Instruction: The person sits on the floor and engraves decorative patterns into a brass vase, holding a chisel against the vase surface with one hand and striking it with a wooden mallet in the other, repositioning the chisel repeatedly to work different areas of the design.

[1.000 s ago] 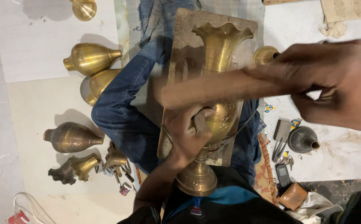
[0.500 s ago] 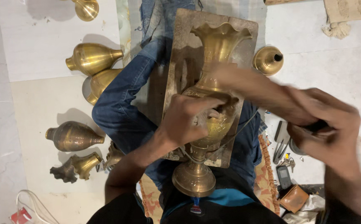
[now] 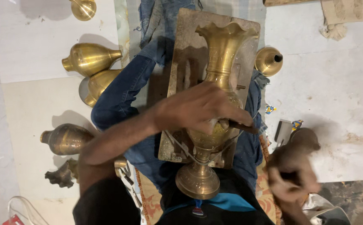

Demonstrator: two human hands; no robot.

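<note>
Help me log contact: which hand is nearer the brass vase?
Left. The left hand lies on the vase body, fingers pressing a thin tool to it; the right hand, blurred, is off to its right, apart.

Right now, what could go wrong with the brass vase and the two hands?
The left hand presses a thin tool onto the brass vase; a slip could scratch the metal or cut fingers. The right hand is blurred, apparently swinging something dark, so a missed blow might hit the left hand. The vase lies across the lap on a board and could roll.

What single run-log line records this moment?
left hand: on brass vase, gripping thin tool | right hand: blurred, grip unclear | vase: lying on wooden board
</note>
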